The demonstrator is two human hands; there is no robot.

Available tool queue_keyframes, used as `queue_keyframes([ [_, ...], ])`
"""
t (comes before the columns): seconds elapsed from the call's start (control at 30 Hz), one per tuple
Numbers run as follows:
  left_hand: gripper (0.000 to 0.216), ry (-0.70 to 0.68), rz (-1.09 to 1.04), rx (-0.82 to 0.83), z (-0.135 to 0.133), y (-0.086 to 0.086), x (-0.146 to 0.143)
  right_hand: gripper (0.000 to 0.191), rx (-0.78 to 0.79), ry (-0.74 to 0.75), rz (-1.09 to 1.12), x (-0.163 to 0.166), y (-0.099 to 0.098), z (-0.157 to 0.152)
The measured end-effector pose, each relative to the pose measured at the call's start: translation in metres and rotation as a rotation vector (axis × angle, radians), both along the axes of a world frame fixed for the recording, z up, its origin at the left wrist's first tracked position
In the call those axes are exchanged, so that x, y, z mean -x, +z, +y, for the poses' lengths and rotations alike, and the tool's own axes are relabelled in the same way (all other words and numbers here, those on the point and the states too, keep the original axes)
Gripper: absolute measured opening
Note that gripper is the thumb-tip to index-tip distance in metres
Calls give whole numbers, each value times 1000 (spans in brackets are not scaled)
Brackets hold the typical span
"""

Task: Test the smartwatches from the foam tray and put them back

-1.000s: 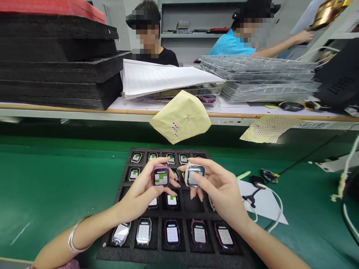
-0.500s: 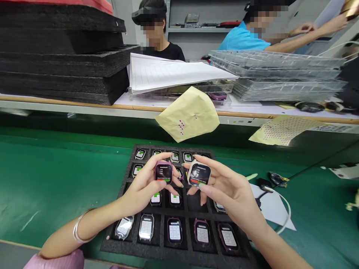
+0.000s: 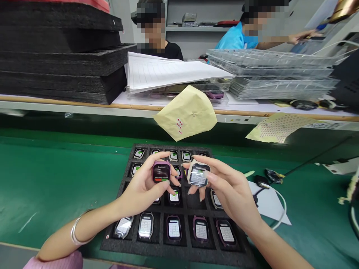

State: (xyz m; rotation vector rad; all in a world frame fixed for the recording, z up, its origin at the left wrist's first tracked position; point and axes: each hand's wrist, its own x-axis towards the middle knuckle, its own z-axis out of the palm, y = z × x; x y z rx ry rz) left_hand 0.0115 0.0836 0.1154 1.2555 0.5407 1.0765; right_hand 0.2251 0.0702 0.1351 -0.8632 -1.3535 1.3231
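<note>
My left hand [image 3: 141, 188] grips a purple-cased smartwatch body [image 3: 161, 172] whose dark screen shows a red and green bar. My right hand [image 3: 228, 188] pinches a beige-cased smartwatch body [image 3: 198, 173] with a lit grid screen, thumb across its edge. Both are held side by side above a black foam tray [image 3: 127, 246] on the green belt [image 3: 56, 179]. Several more watch bodies with lit screens lie in the tray's pockets, such as a purple one [image 3: 174, 227] in the near row.
A yellow sticker sheet [image 3: 186, 112] hangs from the shelf edge. Stacked black foam trays [image 3: 61, 56], a paper log [image 3: 168, 71] and clear plastic trays [image 3: 275, 73] sit on the shelf. Cables and white paper [image 3: 269, 201] lie right of the tray. Two people work behind.
Both watches stayed in my hands. The purple watch's screen went from a green grid to dark with a bar. The beige watch's screen went dark, then showed a grid again.
</note>
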Motion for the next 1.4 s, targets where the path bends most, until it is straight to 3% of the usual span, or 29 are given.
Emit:
queue_keyframes([
  [0.17,35,26,-10,-6,-1,3,1,22,18,-80,-70,5,2,-3],
  [0.4,26,106,26,23,0,5,-2,30,-10,74,-3,-1,1,-4],
  [0.53,31,80,3,15,0,4,0,42,1,88,-36,0,5,-8],
  [0.73,52,-7,-29,3,-4,2,3,42,-42,19,-146,4,5,-7],
  [1.0,48,21,6,39,-5,-4,2,50,-21,15,-222,1,4,-10],
  [1.17,57,6,49,92,-6,-16,13,55,-47,-1,-366,-10,-19,-11],
  [1.4,68,-24,227,148,-9,-36,42,44,-402,112,-1053,-38,-71,-1],
])
